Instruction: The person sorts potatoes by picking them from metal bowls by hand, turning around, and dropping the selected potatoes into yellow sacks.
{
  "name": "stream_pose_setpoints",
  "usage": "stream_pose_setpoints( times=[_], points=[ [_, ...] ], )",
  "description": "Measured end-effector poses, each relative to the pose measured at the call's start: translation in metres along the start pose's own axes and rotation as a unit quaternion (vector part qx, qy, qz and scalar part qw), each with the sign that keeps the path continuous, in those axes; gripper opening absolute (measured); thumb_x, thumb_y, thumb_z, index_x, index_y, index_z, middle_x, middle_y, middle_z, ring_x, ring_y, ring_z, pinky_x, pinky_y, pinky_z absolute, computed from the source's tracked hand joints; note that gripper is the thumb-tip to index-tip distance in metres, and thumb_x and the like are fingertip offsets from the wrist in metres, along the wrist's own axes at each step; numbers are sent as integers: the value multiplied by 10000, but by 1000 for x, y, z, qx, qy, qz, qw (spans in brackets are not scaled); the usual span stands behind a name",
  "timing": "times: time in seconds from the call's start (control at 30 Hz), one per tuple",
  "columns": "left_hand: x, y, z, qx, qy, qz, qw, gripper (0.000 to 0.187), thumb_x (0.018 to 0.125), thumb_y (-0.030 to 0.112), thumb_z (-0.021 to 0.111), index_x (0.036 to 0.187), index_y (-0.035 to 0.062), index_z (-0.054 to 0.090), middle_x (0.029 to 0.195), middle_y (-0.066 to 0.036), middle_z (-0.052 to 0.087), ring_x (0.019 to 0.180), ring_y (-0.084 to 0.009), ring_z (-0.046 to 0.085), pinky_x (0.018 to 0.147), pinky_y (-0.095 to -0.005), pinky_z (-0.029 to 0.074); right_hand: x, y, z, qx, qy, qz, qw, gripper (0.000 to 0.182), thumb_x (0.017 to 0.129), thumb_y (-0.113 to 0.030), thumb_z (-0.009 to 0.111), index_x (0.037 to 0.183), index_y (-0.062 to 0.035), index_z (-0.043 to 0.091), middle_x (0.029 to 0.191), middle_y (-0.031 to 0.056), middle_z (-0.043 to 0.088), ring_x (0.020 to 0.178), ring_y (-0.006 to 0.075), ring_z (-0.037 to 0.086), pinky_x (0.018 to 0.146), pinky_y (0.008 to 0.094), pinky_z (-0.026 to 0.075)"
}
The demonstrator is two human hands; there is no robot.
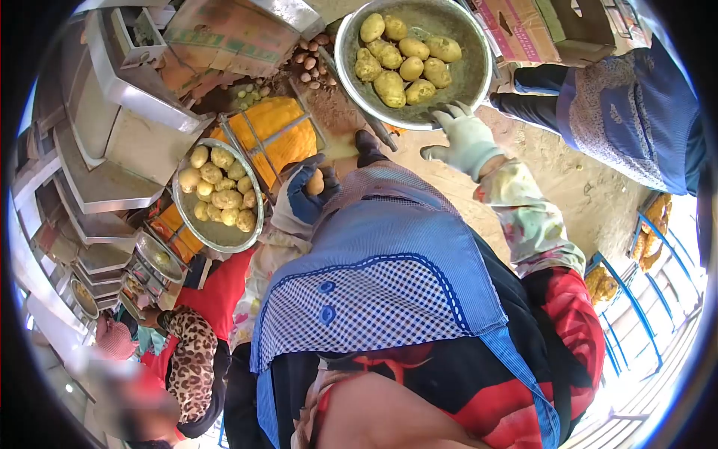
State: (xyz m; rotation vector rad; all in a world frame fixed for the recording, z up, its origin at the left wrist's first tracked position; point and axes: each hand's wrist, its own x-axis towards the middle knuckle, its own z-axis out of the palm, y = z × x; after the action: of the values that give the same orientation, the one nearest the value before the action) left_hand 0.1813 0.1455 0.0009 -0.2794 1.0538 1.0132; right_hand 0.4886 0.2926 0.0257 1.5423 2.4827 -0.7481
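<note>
My left hand [298, 191], in a white glove with dark blue fingers, is closed around a small brown potato [315, 182] just in front of my blue apron [389, 232]. My right hand [464, 141], in a pale glove, has its fingers spread and fingertips close to the near rim of a large metal basin [342, 82]. Several muddy yellow potatoes [413, 48] lie in that basin. To the left of my left hand stands a second metal bowl [259, 221], heaped with potatoes [222, 179].
An orange sack [280, 131] sits in a metal frame between the bowls. Small brown vegetables [309, 63] lie on the ground beyond it. Metal chutes [138, 146] line the left side. One person in a leopard-print sleeve [192, 352] is lower left; another in a blue apron [621, 120] stands right.
</note>
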Motion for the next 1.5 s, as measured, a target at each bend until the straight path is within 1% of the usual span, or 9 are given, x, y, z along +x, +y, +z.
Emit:
stream_pose_setpoints(
  times=[0.13,0.3,0.47,0.57,0.77,0.87,1.03,1.23,1.5],
  points=[
    [-4,-1,9,5,-12,5,1000,337,909,217,532,1191,31,525,951,-117,561,811,-214,555,771,-352,509,19,0,20,-95,-36,28,994,404,719,-388,693,1013,-118,633,1056,86,611,1113,283,523,871,413,475],
    [-8,4,17,7,-16,14,1000,342,911,211,534,1186,9,515,953,-122,553,800,-208,543,745,-329,502,3,-6,-28,-96,106,-74,987,239,735,-363,677,801,-135,646,825,30,624,874,245,586,700,395,483],
    [7,-3,-12,-5,-93,16,996,339,919,212,525,1186,3,518,923,-106,563,791,-205,561,725,-336,510,-6,-42,-126,-80,86,-112,987,275,731,-366,679,781,-97,644,768,81,615,807,282,603,646,414,483],
    [-9,-3,5,136,-26,83,987,336,928,198,507,1197,-3,510,929,-94,557,791,-197,562,727,-342,512,12,-53,-148,-103,22,-96,990,341,757,-427,654,783,-88,663,720,109,625,746,309,614,647,422,480],
    [-5,-8,-23,-44,-50,25,998,356,923,204,519,1209,-6,491,951,-112,556,807,-208,562,730,-338,508,49,-68,-164,-159,-71,-71,982,388,674,-411,706,787,-40,695,683,155,619,670,322,615,619,400,471],
    [-12,-8,-26,-100,-31,14,994,352,923,198,510,1201,-14,475,938,-125,547,799,-214,553,720,-321,496,43,-71,-177,-130,3,-103,986,376,661,-402,714,777,-44,695,658,148,613,650,320,611,600,400,469],
    [-16,-5,-15,-91,18,2,996,337,920,176,498,1194,-16,461,917,-128,536,773,-212,539,704,-311,484,44,-63,-172,-143,-70,-94,983,401,677,-446,677,685,-46,656,647,157,609,653,334,615,600,424,472],
    [-3,0,-14,-71,-47,-19,996,378,938,204,485,1244,-15,449,974,-146,567,829,-226,583,730,-346,535,9,-72,-197,-111,-11,-115,987,367,637,-406,706,665,-45,646,647,130,588,654,321,591,603,414,467],
    [3,-5,-13,-7,-85,-7,996,351,955,181,467,1253,-4,477,981,-138,600,879,-231,610,780,-381,552,-13,-61,-170,-79,206,-82,972,310,645,-328,736,643,-52,595,667,94,576,677,295,583,576,393,463]
  ],
)
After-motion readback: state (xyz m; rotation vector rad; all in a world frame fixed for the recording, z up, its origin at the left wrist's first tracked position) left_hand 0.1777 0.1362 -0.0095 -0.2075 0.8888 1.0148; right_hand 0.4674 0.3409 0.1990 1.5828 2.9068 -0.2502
